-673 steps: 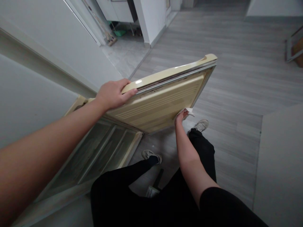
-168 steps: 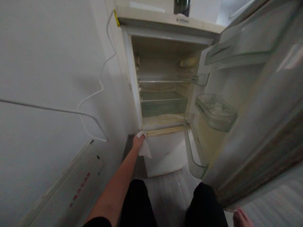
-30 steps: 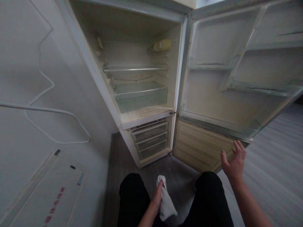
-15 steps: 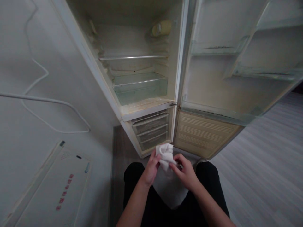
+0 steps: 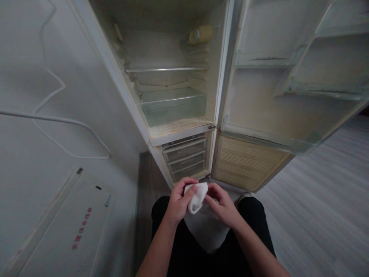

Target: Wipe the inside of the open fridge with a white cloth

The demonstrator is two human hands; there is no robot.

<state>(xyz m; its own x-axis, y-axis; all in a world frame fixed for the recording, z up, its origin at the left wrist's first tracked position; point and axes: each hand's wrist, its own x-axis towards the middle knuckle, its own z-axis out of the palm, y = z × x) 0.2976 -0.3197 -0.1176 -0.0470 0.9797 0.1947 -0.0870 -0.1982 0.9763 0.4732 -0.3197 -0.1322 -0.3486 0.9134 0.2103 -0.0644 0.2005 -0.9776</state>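
Note:
A white cloth (image 5: 198, 197), bunched up, is between my two hands above my lap. My left hand (image 5: 181, 200) is wrapped round its left side, thumb on top. My right hand (image 5: 222, 204) pinches the cloth's right edge with thumb and fingers. Beneath the hands a pale grey-white piece (image 5: 209, 229) hangs between my knees; whether it joins the cloth I cannot tell. In front stands an open fridge (image 5: 184, 134) with a clear drawer (image 5: 175, 109), a glass shelf and a yellowish cylinder (image 5: 201, 34) at the upper right.
The fridge door (image 5: 259, 92) with clear racks stands open at the right, and the lower door (image 5: 248, 161) is open beneath it. Freezer drawers (image 5: 187, 159) are in the lower compartment. A white cable (image 5: 72, 122) and a panel with red characters (image 5: 69, 227) are at the left.
My left hand has closed further over the cloth, which is now more compact and folded differently. The view has shifted slightly.

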